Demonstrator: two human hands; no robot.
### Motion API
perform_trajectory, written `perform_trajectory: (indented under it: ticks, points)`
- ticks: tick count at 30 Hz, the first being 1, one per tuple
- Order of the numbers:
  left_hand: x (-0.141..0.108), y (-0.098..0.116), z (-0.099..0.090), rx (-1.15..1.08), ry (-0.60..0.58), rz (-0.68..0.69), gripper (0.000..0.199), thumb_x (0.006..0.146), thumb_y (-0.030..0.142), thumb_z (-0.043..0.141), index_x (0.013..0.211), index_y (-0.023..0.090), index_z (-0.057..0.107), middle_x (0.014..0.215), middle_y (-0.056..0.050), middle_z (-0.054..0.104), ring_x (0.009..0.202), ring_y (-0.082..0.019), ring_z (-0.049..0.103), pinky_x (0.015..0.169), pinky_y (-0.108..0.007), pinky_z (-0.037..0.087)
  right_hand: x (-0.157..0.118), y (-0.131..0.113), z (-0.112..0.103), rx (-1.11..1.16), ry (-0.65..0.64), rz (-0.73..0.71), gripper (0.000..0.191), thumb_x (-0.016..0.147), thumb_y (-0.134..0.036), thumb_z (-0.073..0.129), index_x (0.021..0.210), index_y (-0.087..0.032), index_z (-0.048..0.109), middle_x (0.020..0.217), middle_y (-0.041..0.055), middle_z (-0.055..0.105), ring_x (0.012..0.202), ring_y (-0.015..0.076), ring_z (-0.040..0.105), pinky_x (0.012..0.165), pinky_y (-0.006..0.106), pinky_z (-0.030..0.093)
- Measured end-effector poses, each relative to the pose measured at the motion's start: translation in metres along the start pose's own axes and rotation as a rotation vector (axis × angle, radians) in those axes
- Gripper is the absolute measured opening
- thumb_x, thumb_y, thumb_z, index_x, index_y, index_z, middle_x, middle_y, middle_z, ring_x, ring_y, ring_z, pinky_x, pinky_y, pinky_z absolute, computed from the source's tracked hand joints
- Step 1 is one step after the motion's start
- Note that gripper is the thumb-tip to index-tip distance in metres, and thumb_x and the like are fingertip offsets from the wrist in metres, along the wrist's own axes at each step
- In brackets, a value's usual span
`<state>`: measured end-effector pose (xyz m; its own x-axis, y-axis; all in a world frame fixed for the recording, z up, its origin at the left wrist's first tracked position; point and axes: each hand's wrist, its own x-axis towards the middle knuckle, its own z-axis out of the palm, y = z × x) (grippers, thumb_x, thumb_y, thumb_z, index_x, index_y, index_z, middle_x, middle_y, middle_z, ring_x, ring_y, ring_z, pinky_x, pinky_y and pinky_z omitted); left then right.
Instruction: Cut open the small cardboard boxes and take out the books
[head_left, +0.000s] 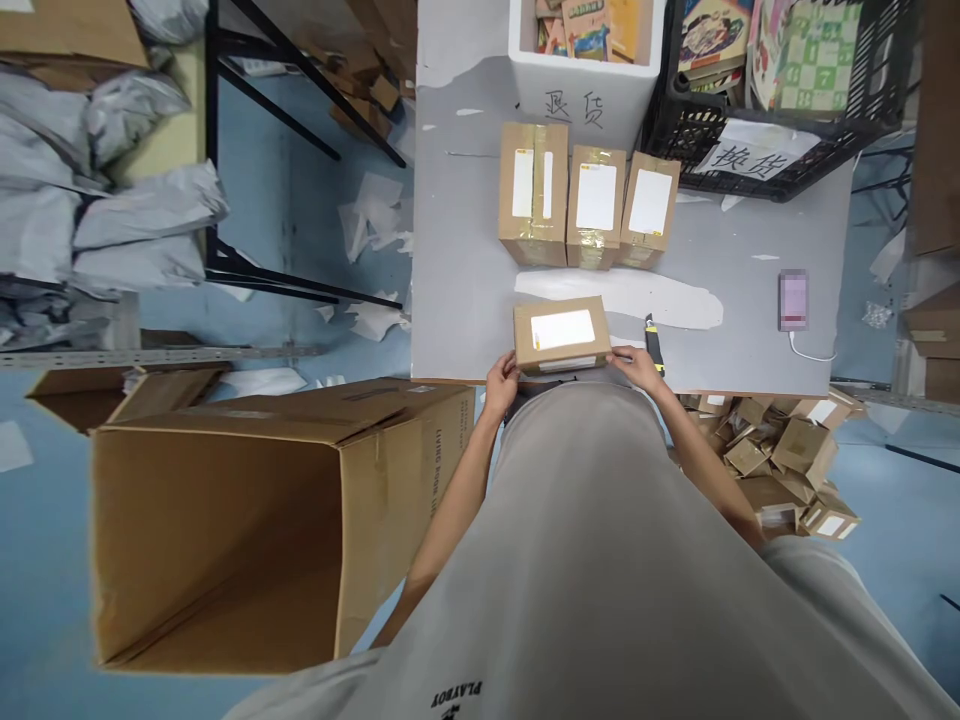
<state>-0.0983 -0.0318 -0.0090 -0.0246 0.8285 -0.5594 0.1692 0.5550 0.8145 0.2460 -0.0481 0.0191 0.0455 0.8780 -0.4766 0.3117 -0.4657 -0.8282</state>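
Note:
A small brown carton [562, 333] with a white label lies at the near edge of the grey table, close to my body. My left hand [502, 380] is at its left near corner, fingers bent together. At the right near corner, my right hand [634, 367] has its fingers closed on the carton's edge. A black and yellow box cutter [654, 345] lies just right of my right hand. Farther back, three taped cartons with white labels stand side by side: a left one [533, 195], a middle one [596, 205] and a right one [649, 210].
A white foam bin [585, 95] and a black crate [772, 170] of books sit at the table's back. A phone [793, 300] with a cable lies right. A large open carton [217, 540] stands left below the table. Several small boxes [802, 450] are piled at right.

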Motion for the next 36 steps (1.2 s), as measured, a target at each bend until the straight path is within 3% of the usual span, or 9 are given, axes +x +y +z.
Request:
perform_trajectory:
  ticks: [5,9,15,20,23,28,32,36]
  points:
    - [0.0,0.033,-0.002,0.027,0.085,0.086,0.046,0.096,0.032,0.063,0.138,0.02,0.075,0.152,-0.013,0.077,0.145,-0.027,0.072,0.127,-0.047,0.056,0.012,-0.024,-0.008,0.097,0.071,-0.116,0.047,0.093,-0.064,0.08,0.119,-0.026,0.092,0.133,0.0083,0.087,0.127,0.0383,0.08,0.121,0.058,0.059]
    - [0.002,0.053,-0.005,0.027,0.069,0.109,0.043,0.103,0.04,0.062,0.139,0.021,0.076,0.152,-0.011,0.077,0.144,-0.027,0.072,0.124,-0.045,0.058,0.021,-0.032,-0.01,0.097,0.036,-0.079,0.053,0.092,-0.068,0.08,0.123,-0.026,0.091,0.13,0.0073,0.088,0.117,0.0366,0.084,0.115,0.059,0.064]
    - [-0.002,0.042,-0.007,-0.022,0.078,0.057,0.043,0.095,0.031,0.072,0.136,0.018,0.076,0.149,-0.014,0.078,0.138,-0.029,0.074,0.125,-0.046,0.056,0.01,-0.02,0.002,0.079,0.009,-0.02,0.062,0.092,-0.073,0.079,0.128,-0.023,0.088,0.136,0.0098,0.085,0.118,0.0348,0.084,0.11,0.053,0.068]
    - [0.011,0.035,-0.011,-0.032,0.112,-0.065,0.044,0.106,0.047,0.067,0.138,0.018,0.074,0.156,-0.017,0.073,0.149,-0.031,0.067,0.129,-0.047,0.052,0.02,-0.01,-0.006,0.147,-0.018,0.067,0.07,0.089,-0.078,0.082,0.13,-0.021,0.085,0.135,0.013,0.085,0.116,0.0341,0.084,0.106,0.054,0.069]
    - [0.038,0.05,-0.02,0.016,0.137,-0.046,0.047,0.108,0.051,0.068,0.143,0.021,0.072,0.163,-0.017,0.068,0.157,-0.031,0.061,0.133,-0.047,0.048,0.048,-0.013,-0.033,0.189,0.131,0.107,0.076,0.089,-0.076,0.084,0.139,-0.019,0.079,0.137,0.016,0.082,0.118,0.0329,0.083,0.104,0.051,0.07]
    - [0.105,0.1,-0.033,0.055,0.147,0.044,0.055,0.108,0.048,0.073,0.154,0.02,0.066,0.172,-0.019,0.06,0.163,-0.034,0.055,0.136,-0.048,0.044,0.106,-0.042,-0.078,0.243,0.372,0.17,0.088,0.096,-0.06,0.083,0.169,-0.018,0.055,0.161,0.0235,0.066,0.112,0.0261,0.085,0.1,0.038,0.07]
    - [0.16,0.143,-0.034,0.064,0.121,0.048,0.063,0.106,0.043,0.076,0.162,0.021,0.059,0.173,-0.021,0.058,0.166,-0.034,0.051,0.137,-0.048,0.042,0.146,-0.073,-0.091,0.29,0.395,0.251,0.101,0.098,-0.05,0.084,0.182,-0.02,0.036,0.175,0.0278,0.052,0.096,0.0195,0.085,0.093,0.031,0.071]
    - [0.201,0.173,-0.018,0.04,0.046,0.052,0.066,0.103,0.039,0.077,0.163,0.017,0.059,0.167,-0.022,0.063,0.161,-0.033,0.058,0.136,-0.048,0.043,0.169,-0.09,-0.086,0.323,0.352,0.269,0.094,0.101,-0.047,0.08,0.181,-0.018,0.038,0.16,0.0232,0.068,0.082,0.0168,0.082,0.085,0.031,0.072]
